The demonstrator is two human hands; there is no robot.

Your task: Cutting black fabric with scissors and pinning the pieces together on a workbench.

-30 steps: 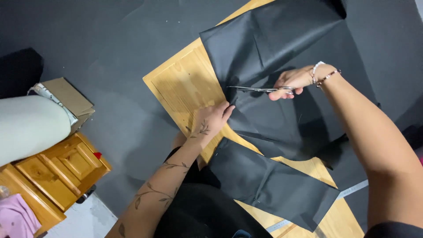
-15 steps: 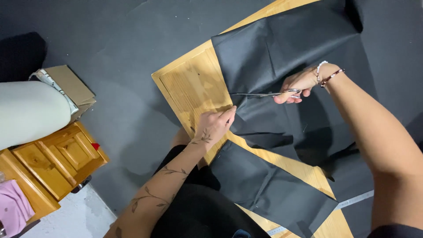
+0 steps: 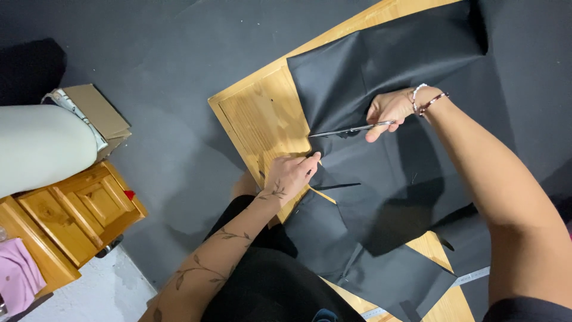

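Observation:
A large sheet of black fabric (image 3: pixel 393 59) lies over a wooden board (image 3: pixel 262 119) set on the dark floor. My right hand (image 3: pixel 390 110) grips a pair of scissors (image 3: pixel 348 130), whose blades point left at the fabric's edge. My left hand (image 3: pixel 290 174) presses flat on the board beside the fabric's near edge, fingertips touching the cloth. A separate flap of black fabric (image 3: pixel 381 268) hangs lower over the board toward me.
A small wooden cabinet (image 3: pixel 71 214) stands at the left, with a pale rounded cushion-like shape (image 3: pixel 42 146) and a cardboard box (image 3: pixel 95 110) behind it. A pink cloth (image 3: pixel 18 277) sits at the bottom left. A measuring tape (image 3: pixel 471 277) lies at the lower right.
The view has shifted, so board and fabric sit further right in frame. The scissors stay at the fabric's left edge and my left hand keeps holding the cloth on the board.

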